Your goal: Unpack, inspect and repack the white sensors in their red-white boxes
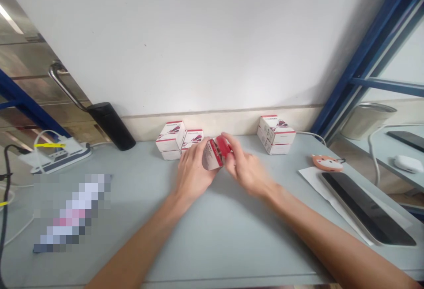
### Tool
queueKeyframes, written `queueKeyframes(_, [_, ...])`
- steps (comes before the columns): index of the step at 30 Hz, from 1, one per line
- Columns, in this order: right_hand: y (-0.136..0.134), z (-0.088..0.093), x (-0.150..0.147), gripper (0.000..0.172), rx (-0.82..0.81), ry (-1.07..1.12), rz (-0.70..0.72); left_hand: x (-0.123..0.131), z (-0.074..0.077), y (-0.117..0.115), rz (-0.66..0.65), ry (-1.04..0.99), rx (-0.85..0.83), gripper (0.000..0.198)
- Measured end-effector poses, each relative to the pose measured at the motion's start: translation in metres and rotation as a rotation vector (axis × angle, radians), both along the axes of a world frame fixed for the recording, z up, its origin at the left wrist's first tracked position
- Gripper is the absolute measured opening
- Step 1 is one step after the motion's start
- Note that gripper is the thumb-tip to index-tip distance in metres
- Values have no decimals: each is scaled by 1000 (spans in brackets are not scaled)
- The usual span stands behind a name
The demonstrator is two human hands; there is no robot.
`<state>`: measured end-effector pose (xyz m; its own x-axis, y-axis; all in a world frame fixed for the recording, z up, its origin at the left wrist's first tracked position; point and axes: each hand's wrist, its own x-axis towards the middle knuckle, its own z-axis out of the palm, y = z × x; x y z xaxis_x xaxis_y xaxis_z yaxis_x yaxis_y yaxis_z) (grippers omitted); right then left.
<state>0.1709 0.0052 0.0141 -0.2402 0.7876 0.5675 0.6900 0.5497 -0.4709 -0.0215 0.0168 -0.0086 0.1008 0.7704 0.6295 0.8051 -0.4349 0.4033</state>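
Note:
My left hand grips a small white box with red markings above the middle of the light grey table. My right hand, slightly blurred, pinches a red part at the box's far side. Whether that red part is a flap, sleeve or separate piece cannot be told. Behind my hands, similar boxes stand in stacks against the wall: one stack and a partly hidden one at the left, and another at the right.
A power strip with white cables and a black cylinder lie at the left, beside a pixelated patch. On the right are an orange fox-shaped item and a dark tablet on white paper. A blue frame stands beyond.

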Motion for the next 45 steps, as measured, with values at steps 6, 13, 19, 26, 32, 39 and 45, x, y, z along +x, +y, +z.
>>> queueKeyframes(6, [9,-1,12,49,47,59,-74,-10,-4,2,-171,83,67,69])
queueKeyframes(13, [21,-15,15,52,168,-141,-113,-12,-3,-1,-150,194,176,63])
queueKeyframes(19, [23,-10,25,48,272,-178,14,-14,1,-3,-92,256,145,93])
queueKeyframes(26, [13,1,21,29,113,-53,13,-14,1,0,-106,321,275,99])
queueKeyframes(32, [19,-14,10,28,-129,203,47,-16,-3,1,-128,422,349,103])
queueKeyframes(39, [24,-11,10,18,-218,327,25,-19,-4,5,-132,397,284,102])
queueKeyframes(45, [42,1,37,23,-9,405,-217,-20,-4,7,-87,324,255,101])
